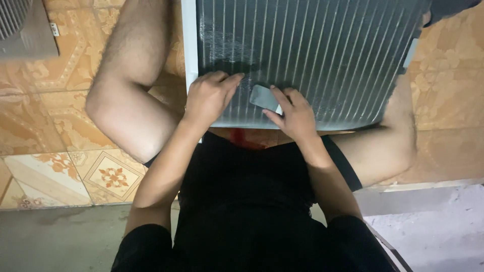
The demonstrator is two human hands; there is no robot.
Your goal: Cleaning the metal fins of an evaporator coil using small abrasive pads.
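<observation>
While seated on patterned floor tiles (60,100), knees spread around a finned coil panel (312,55) filling top centre. Left hand (209,95) flat, fingers loosely curled, pressing on the panel's lower edge. Right hand (295,116) pinching a small grey scraper (264,98) against the fins, just beside the left. Grille (15,15) at upper left.

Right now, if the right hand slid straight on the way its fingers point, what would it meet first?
The right hand points up-left across the finned panel, holding a small flat grey tool. Straight on there are probably only more fins; the left hand sits just beside that line.
</observation>
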